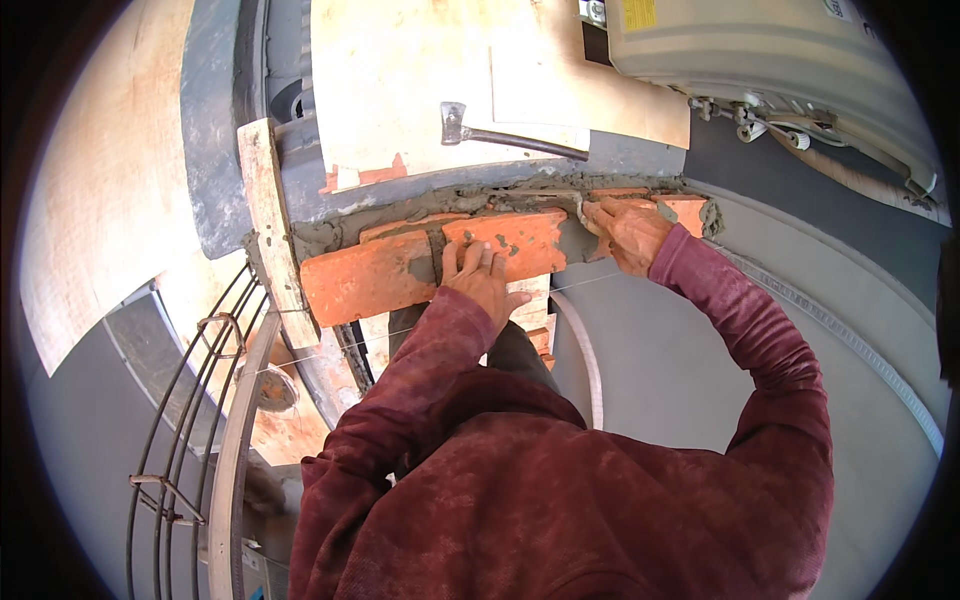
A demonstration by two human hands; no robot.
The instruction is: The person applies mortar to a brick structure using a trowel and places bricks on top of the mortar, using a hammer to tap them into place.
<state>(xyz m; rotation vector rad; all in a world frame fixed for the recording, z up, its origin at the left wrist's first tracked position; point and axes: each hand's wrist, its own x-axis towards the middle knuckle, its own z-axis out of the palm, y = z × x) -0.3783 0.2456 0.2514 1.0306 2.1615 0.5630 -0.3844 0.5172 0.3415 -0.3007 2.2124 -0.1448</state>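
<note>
My left hand (478,287) lies across the face of an orange brick (515,243), fingers spread and thumb out to the right below its lower edge. Beside it on the left sits another orange brick (365,277), with grey mortar in the joint between them. My right hand (632,236) is closed around what looks like a trowel; its thin grey neck (580,208) shows ahead of my fingers, and the handle is hidden in my grip. Wet mortar (575,238) covers the right end of the brick under my left hand. Farther right, another brick (682,212) carries mortar on its end.
A hatchet (515,140) lies on pale boards behind the course. At its left end stands a wooden batten (270,220), with a taut string (585,284) along the front. Steel rods (180,450) rise at left. A beige outdoor unit (760,60) occupies the far right.
</note>
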